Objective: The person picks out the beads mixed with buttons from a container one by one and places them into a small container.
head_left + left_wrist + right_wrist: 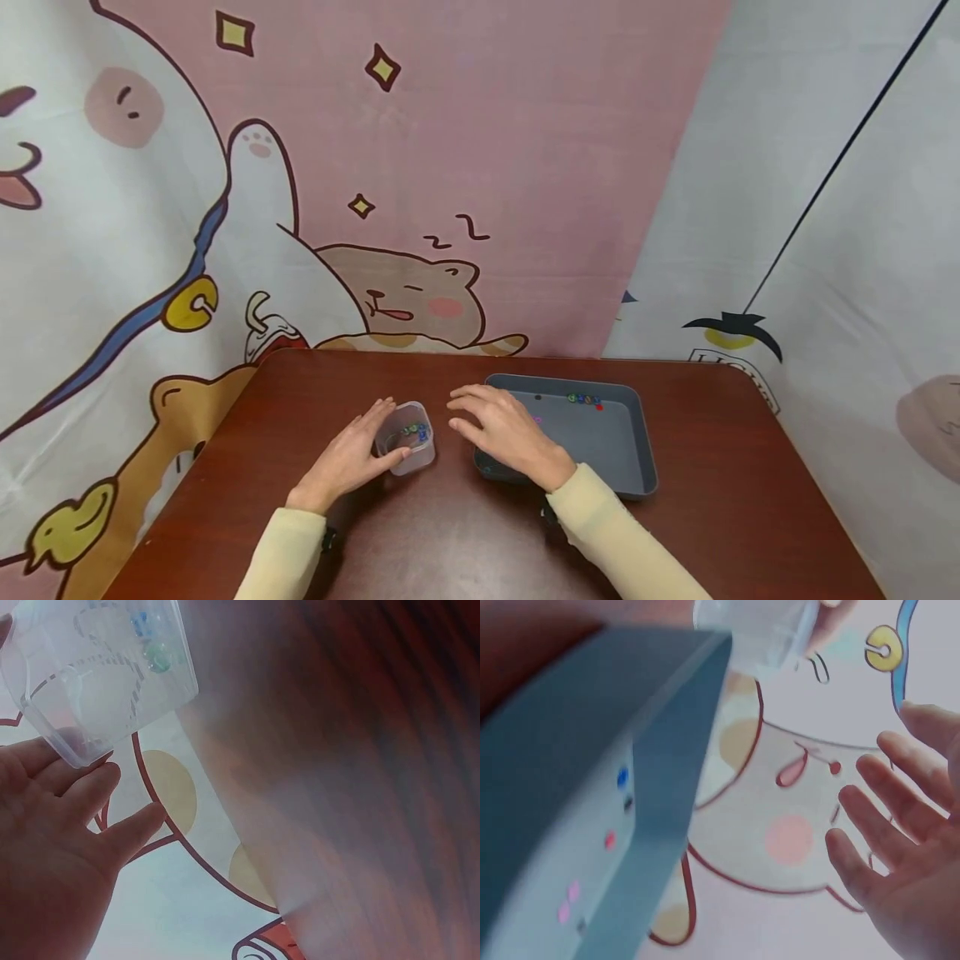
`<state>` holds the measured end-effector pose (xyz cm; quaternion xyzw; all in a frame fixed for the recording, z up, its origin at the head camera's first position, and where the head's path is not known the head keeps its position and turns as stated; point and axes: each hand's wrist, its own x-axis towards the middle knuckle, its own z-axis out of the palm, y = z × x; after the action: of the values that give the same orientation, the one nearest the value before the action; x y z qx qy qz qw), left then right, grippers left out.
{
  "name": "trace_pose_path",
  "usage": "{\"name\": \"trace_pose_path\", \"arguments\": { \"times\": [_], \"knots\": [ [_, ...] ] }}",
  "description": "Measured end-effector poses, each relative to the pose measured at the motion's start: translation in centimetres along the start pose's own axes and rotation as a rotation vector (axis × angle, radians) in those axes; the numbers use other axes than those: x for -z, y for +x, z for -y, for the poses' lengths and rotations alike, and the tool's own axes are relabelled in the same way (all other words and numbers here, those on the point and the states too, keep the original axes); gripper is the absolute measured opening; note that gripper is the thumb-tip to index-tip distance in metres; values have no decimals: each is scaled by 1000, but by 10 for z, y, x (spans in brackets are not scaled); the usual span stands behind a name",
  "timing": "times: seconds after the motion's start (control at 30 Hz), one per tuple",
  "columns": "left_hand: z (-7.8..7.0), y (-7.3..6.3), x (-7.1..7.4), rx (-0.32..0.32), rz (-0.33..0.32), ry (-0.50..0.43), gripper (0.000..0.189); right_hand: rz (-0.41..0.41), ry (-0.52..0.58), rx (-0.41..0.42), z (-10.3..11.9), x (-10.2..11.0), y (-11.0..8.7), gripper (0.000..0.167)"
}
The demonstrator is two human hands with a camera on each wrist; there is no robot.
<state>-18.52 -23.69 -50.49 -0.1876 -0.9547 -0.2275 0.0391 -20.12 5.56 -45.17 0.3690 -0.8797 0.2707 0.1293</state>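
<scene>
My left hand (348, 454) holds a small clear plastic container (424, 461), thumb at its near side and fingers along its left side. Several green and blue glass marbles (414, 430) lie inside it. In the left wrist view, fingers (86, 784) stand against the container (161, 697), the little finger sticking out free. My right hand (506, 425) hovers over the left edge of a grey tray (600, 454), its fingers spread and holding nothing. A row of marbles (583, 399) lies along the tray's far side, beside a small red piece (599, 407).
The brown wooden table (720, 467) carries both the container and the tray. Small pink pieces (568, 900) and a dark one (537, 397) lie in the tray's left part. A cartoon-printed cloth (525, 183) hangs behind the table.
</scene>
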Motion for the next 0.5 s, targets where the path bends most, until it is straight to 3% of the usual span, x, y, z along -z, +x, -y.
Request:
{"name": "trace_pose_path", "arguments": {
  "times": [0.5],
  "knots": [
    [-3, -1, 4, 16, 19, -12, 90, 27, -40, -172, -39, 67, -31, 36]
  ]
}}
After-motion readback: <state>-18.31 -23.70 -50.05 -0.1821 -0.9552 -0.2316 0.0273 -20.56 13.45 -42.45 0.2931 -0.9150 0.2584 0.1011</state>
